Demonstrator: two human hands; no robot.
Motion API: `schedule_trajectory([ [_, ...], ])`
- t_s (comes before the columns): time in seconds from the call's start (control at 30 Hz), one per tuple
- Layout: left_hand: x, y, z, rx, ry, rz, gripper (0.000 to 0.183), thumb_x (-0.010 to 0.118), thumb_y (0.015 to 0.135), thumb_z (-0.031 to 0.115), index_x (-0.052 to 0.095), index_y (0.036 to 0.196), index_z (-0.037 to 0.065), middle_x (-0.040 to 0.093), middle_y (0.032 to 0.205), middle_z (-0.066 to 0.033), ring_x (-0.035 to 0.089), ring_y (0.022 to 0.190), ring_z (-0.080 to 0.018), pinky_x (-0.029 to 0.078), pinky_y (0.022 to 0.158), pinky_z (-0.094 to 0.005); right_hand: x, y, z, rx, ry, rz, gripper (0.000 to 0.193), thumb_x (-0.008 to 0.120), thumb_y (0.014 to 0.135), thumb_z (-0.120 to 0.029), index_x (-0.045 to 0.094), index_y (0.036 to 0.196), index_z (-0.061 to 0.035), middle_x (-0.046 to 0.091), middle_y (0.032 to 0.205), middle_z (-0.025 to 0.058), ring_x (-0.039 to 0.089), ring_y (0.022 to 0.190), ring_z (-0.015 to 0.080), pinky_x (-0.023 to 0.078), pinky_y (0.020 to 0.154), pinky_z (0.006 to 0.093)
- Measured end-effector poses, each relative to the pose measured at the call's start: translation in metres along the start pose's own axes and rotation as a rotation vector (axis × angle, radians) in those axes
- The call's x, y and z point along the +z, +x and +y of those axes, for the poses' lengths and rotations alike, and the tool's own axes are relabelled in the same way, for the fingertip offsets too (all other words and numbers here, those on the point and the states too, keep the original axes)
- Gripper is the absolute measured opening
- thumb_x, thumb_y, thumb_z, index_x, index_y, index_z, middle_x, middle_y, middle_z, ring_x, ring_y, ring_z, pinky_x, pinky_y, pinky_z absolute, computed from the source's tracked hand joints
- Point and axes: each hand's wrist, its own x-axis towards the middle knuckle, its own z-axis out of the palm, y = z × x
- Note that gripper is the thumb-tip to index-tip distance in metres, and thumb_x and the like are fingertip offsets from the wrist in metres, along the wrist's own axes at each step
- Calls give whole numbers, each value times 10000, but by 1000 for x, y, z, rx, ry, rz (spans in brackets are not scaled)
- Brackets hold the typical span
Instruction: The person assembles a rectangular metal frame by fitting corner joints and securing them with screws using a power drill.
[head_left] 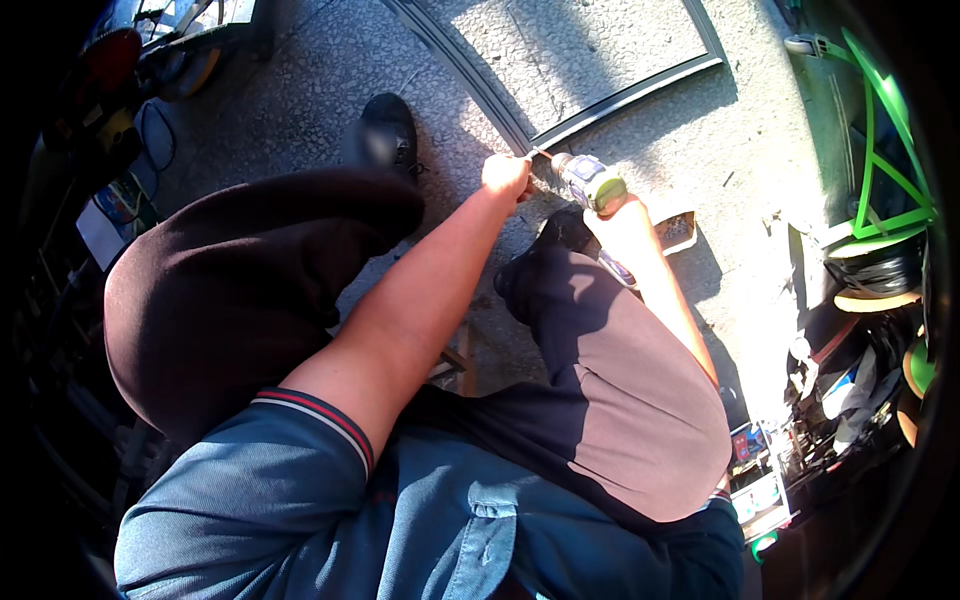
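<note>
A dark rectangular frame (635,94) lies on the speckled floor ahead of me, one corner pointing toward me. My right hand (622,222) is wrapped round the grip of a cordless drill (592,183) with a green and pale body. The drill's thin bit points left, its tip right by that corner. Beside the tip, my left hand (507,178) is closed, thumb and fingertips against the corner; what they pinch is hidden. Beyond my right wrist sits a small open box (679,231) with tiny pieces inside, too small to name.
My shoes (388,135) stand on either side of my hands. A green metal stand (868,170) and spools of black cable (880,274) line the right edge, with clutter below. At the upper left is a machine with a disc (190,72) and a loose cord (160,140).
</note>
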Motion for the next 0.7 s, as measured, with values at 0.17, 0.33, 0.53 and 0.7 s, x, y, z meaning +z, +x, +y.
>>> schedule_trajectory([
  [0.17,-10,-10,13,211,376,62,251,650,938,206,683,851,-27,700,696,-104,651,547,-172,540,522,-313,-7,20,-18,-19,-141,-56,342,673,817,-261,693,1046,-8,712,995,236,696,989,381,546,835,414],
  [0.33,-12,-1,15,212,477,139,260,660,932,197,737,774,4,704,622,-77,683,541,-147,565,573,-294,-8,29,-32,23,-233,-81,352,654,830,-290,706,1059,-27,709,1030,238,681,1032,389,541,873,440],
  [0.53,-13,0,18,179,429,85,238,680,928,167,718,799,-29,708,648,-96,673,526,-158,540,515,-305,-18,25,-56,109,-288,-94,361,638,851,-303,714,1081,-35,708,1029,248,680,1033,404,541,874,450],
  [0.7,-15,-4,23,185,431,61,208,688,919,150,712,823,-32,701,650,-107,671,522,-166,533,498,-312,-21,25,-61,119,-305,-106,364,646,840,-289,708,1089,-31,706,1033,251,679,1038,404,539,875,455],
])
